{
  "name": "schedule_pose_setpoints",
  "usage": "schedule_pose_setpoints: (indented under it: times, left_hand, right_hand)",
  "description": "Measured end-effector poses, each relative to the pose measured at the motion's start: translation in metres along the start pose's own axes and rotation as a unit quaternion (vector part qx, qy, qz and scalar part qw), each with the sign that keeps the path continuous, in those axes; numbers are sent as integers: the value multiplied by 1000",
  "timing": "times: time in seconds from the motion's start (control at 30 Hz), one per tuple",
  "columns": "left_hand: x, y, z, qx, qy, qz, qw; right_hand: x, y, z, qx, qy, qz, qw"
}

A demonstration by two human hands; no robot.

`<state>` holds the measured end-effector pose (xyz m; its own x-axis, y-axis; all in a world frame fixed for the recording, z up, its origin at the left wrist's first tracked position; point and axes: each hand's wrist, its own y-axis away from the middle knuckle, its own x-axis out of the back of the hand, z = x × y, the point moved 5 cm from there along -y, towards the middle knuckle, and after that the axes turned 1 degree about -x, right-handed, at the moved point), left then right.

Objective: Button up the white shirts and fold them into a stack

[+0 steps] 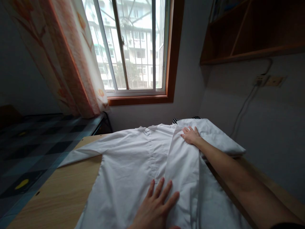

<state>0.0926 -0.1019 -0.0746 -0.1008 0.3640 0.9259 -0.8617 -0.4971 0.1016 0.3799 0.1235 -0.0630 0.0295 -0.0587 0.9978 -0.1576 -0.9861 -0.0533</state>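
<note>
Room dim, daylight from the sliding window at upper centre; floral curtain at upper left, checked bedspread along the left side. A white long-sleeved shirt lies over the wooden tabletop, collar at mid-frame, body running off the bottom edge. The button placket faces up near the centre. One sleeve extends flat to the left, its end past the table's edge; on the right, a long strip of cloth, probably the other sleeve with some side panel, lies turned over the front. A folded white cloth bundle sits just beyond it. Right hand: palm down at the top of the turned strip, fingers somewhat spread, nothing pinched. Left hand: bottom centre, fingers wide, flat on the shirt front beside the strip, likewise gripping nothing. Judged step: flattening the turned side. Method notes: keep the upper palm as a light anchor near the shoulder and stroke lengthwise with the lower one, so the crease sets straight; work ripples outward, since sideways pressure would probably skew the placket. Best to check that the strip's outer edge runs true before treating the left sleeve.
</note>
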Motion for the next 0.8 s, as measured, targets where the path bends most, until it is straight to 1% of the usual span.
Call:
schedule_pose_setpoints:
  times: [0.07, 0.13, 0.23, 0.37, 0.47, 0.57, 0.63, 0.7, 0.8]
  left_hand:
    - [-2, -1, -3, -1, 27, -7, 1000]
    - [-4, -2, -5, -3, 48, 0, 999]
    - [-6, -2, -6, -4, 71, 10, 997]
    - [-5, -2, -4, 10, 73, 9, 997]
    - [-1, -2, 0, 17, 64, -3, 998]
    - [5, -1, 4, 19, 60, -2, 998]
    - [9, 1, 7, 25, 56, 13, 998]
    - [10, 4, 10, 33, 54, 26, 998]
    - [11, 6, 15, 39, 58, 13, 997]
  right_hand:
    - [6, -5, 3, -41, -78, 24, 996]
    - [14, -12, 5, -77, -136, 37, 987]
    - [23, -21, 11, -107, -186, 21, 977]
    - [30, -19, 24, -111, -239, -12, 965]
    - [35, -9, 31, -100, -232, -13, 967]
    - [39, 2, 37, -122, -192, 28, 973]
    - [39, 8, 42, -153, -163, 59, 973]
    - [37, 13, 44, -167, -144, 77, 972]
    - [34, 18, 46, -146, -141, 84, 976]
